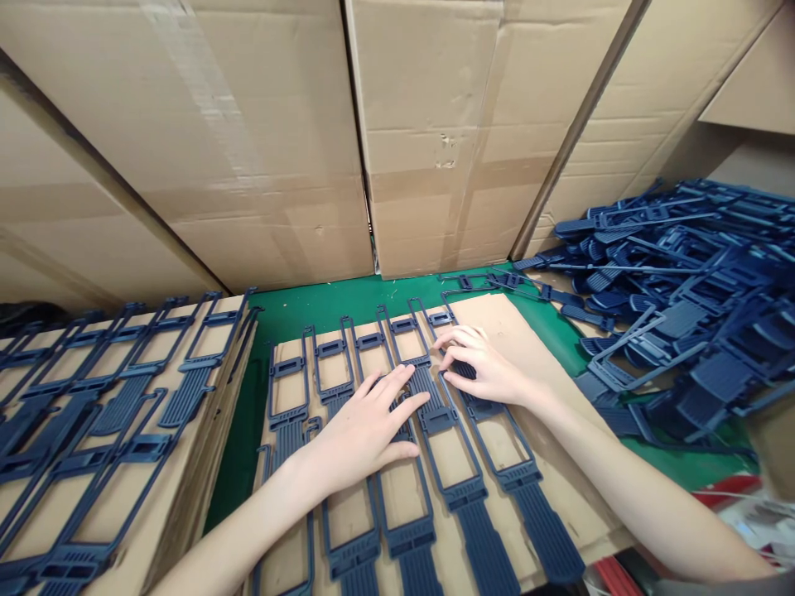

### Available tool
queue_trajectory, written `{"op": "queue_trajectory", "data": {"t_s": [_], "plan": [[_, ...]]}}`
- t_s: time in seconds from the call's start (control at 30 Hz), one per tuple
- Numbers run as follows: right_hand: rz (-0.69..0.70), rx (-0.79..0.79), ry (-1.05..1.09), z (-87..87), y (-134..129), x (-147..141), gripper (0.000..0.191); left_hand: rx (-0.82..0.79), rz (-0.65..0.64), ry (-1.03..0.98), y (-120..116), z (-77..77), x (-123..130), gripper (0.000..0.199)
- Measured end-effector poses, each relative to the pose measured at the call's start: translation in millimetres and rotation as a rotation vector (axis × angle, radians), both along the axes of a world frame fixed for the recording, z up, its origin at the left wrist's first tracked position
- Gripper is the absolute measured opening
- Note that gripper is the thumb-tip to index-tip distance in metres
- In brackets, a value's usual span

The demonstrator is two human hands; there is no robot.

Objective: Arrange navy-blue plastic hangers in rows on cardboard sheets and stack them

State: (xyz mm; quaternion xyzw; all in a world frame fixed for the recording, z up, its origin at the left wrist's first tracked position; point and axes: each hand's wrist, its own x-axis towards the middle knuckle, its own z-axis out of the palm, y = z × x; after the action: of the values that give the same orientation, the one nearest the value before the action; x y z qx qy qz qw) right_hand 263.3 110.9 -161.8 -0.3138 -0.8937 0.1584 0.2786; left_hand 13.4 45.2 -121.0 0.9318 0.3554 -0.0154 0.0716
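Rows of dark blue plastic parts, each an open rectangular frame with a ribbed paddle, lie on a cardboard sheet (562,443) in front of me. My left hand (366,426) rests palm down over the middle parts, fingers stretched and thumb apart, covering some of them. Further right, my right hand (481,364) has its fingers bent around the ribbed section of a blue plastic frame (513,451) in the rightmost column. Between the two hands lies another blue plastic frame (456,455); its ribbed end sits close to my left fingertips.
At left stands a stack of cardboard sheets (204,463) with more blue parts on top. A large tangled heap of blue parts (696,290) fills the right side. Tall cardboard boxes (435,124) wall off the back of the green tabletop (310,302).
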Motion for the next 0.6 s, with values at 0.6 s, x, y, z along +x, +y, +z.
{"op": "queue_trajectory", "data": {"t_s": [0.6], "plan": [[0.034, -0.003, 0.013, 2.2, 2.3, 5.0, 0.01, 0.102, -0.022, -0.035, 5.4, 10.8, -11.4, 0.039]]}}
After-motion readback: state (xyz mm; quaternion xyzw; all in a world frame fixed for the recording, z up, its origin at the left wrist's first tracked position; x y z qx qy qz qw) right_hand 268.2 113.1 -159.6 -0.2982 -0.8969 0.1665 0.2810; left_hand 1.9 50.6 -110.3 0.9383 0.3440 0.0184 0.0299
